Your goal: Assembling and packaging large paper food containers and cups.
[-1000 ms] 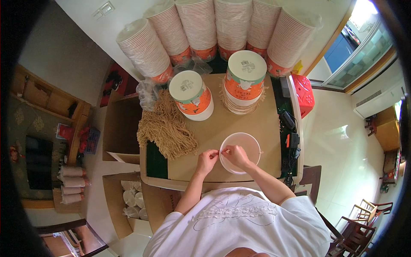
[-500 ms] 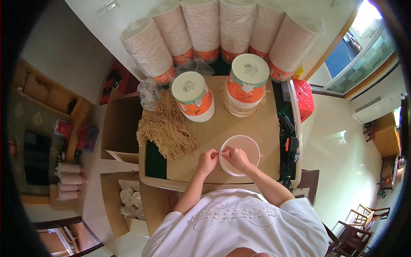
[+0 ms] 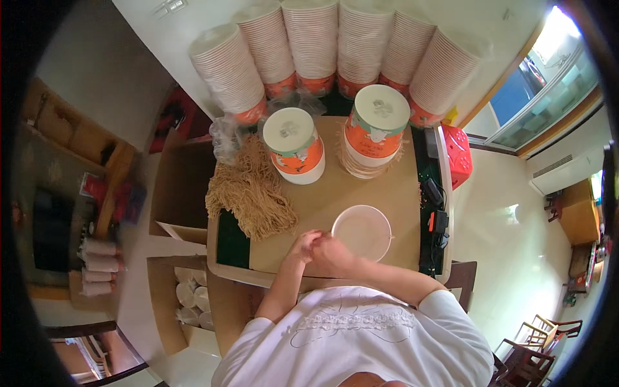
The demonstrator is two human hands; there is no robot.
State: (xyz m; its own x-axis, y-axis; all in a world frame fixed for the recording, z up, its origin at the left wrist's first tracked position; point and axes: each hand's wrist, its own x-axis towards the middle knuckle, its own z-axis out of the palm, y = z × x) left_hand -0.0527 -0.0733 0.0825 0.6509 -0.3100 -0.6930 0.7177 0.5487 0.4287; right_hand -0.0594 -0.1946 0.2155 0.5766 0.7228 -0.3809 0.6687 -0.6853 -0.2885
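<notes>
An open paper bucket (image 3: 362, 226), pale inside, stands at the near side of the table with its mouth up. My left hand (image 3: 303, 246) and my right hand (image 3: 332, 254) meet just left of its near rim. Both look closed, fingertips together; the right is slightly blurred and covers part of the left. Whatever they hold is too small or hidden to make out. Farther left lies a loose heap of tan cords (image 3: 251, 190). Behind it, an orange and white bucket (image 3: 295, 153) stands upside down. To its right are more inverted buckets, nested in a stack (image 3: 375, 132) with cords around the lower part.
Tall stacks of nested buckets (image 3: 309, 45) in clear plastic line the wall. A black adapter with cables (image 3: 440, 222) lies along the table's right edge. A red stool (image 3: 458, 155) stands beyond that edge. Open cardboard boxes (image 3: 174, 290) sit on the floor at left.
My hands have left the bucket's left rim, moving left and toward me, and now meet beside the bucket. The right hand has crossed from inside the rim to outside. The bucket stays in place.
</notes>
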